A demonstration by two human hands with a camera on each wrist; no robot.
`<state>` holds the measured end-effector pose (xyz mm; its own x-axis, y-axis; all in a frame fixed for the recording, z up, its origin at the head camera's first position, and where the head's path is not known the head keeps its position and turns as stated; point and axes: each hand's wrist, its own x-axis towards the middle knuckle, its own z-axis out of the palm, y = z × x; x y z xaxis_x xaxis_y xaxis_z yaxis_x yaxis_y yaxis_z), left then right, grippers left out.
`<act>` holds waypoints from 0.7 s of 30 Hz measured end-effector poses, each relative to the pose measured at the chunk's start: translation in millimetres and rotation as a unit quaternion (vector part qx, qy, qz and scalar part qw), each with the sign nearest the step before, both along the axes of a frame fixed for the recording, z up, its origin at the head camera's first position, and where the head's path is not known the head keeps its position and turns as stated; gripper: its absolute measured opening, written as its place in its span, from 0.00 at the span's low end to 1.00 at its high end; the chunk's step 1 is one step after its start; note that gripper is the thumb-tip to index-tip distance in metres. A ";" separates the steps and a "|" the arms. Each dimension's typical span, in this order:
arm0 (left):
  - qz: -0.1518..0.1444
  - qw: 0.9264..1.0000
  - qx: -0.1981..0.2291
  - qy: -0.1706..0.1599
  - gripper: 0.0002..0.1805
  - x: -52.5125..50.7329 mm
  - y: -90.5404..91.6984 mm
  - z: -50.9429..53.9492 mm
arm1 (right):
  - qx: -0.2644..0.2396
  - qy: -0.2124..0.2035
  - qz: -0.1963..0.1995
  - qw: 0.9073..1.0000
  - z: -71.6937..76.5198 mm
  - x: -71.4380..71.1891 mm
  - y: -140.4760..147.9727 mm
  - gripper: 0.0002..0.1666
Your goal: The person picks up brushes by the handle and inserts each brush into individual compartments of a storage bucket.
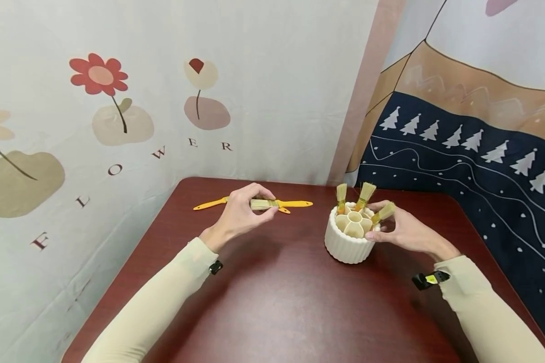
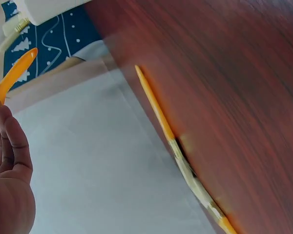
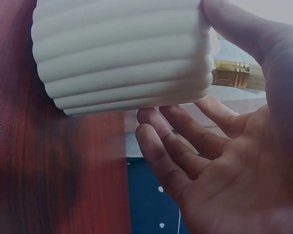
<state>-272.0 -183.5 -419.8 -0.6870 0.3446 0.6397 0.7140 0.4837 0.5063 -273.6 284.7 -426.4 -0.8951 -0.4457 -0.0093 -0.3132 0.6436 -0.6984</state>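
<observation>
My left hand pinches a flat paintbrush by its bristle and ferrule end. The brush's yellow handle points right, held above the table. Beneath and beyond it, two more yellow-handled paintbrushes lie end to end, one handle and the other pointing opposite ways. My right hand grips the side of a white ribbed brush holder, thumb at the near rim and fingers round the far side. Three paintbrushes stand bristles up in its petal-shaped compartments: one at the left, one at the back, one at the right.
The dark red wooden table has rounded far corners. Behind it hangs a pale cloth with flower prints, and at the right a navy cloth with tree prints. Both sleeves carry small dark wrist devices.
</observation>
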 end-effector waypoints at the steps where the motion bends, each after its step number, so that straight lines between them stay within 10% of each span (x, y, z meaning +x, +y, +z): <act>1: -0.003 1.000 0.001 0.000 0.12 0.7 1.8 0.9 | 0.000 0.001 -0.001 1.000 0.7 -0.2 -0.3 0.52; 21: -0.065 0.997 0.024 0.041 0.12 10.4 39.0 12.5 | 0.003 0.002 -0.003 1.000 4.1 1.7 -2.9 0.52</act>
<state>-261.6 -144.4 -407.3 -0.5830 0.3943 0.7104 0.8092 0.3606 0.4639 -272.0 281.8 -422.3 -0.8980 -0.4399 -0.0094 -0.3112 0.6502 -0.6931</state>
